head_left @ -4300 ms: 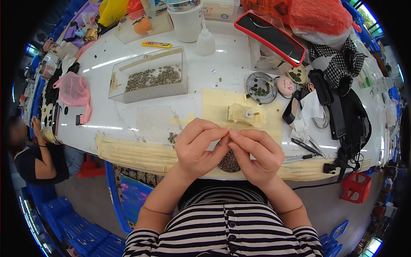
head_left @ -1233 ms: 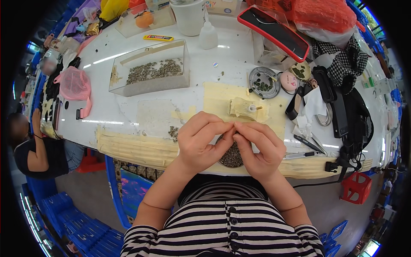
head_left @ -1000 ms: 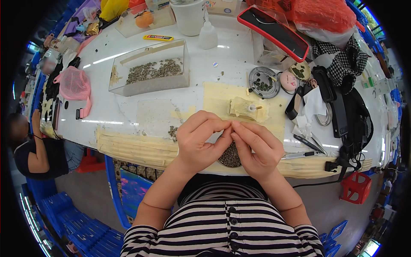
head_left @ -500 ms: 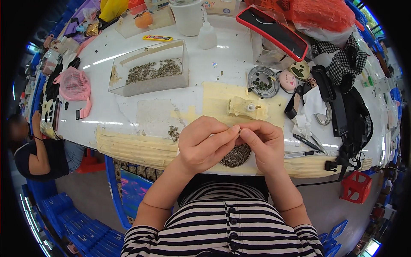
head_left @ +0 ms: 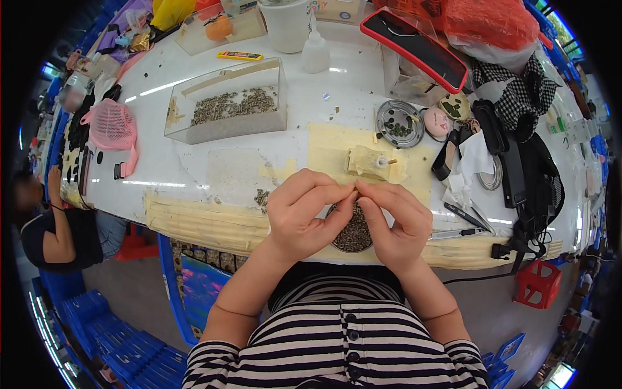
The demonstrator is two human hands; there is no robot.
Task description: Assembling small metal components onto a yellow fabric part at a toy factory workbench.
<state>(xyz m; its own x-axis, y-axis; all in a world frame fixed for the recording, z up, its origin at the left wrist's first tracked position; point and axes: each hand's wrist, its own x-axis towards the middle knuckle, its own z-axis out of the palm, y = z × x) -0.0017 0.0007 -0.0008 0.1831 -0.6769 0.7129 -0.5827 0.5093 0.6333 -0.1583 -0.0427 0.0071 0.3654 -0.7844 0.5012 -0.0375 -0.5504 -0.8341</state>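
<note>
My left hand (head_left: 303,211) and my right hand (head_left: 398,220) meet fingertip to fingertip over a round dish of small metal parts (head_left: 353,232). Both are closed in a pinch, and whatever lies between the fingertips is too small to make out. Just beyond them, a tape-wrapped block (head_left: 369,162) with a small peg sticking out sits on yellow tape. To the left of my left hand lies a little pile of the same metal parts (head_left: 262,200). Farther back, a clear rectangular box (head_left: 227,126) holds many more of them.
A round grey tray with dark green pieces (head_left: 400,123) sits at right, near tweezers (head_left: 468,217) and a craft knife (head_left: 457,233). Behind stand a white squeeze bottle (head_left: 315,53) and a red-cased phone (head_left: 414,48). Another person (head_left: 61,236) sits at far left.
My hands have risen slightly and their thumbs have spread apart below the joined fingertips. More of the dish of metal parts shows between them.
</note>
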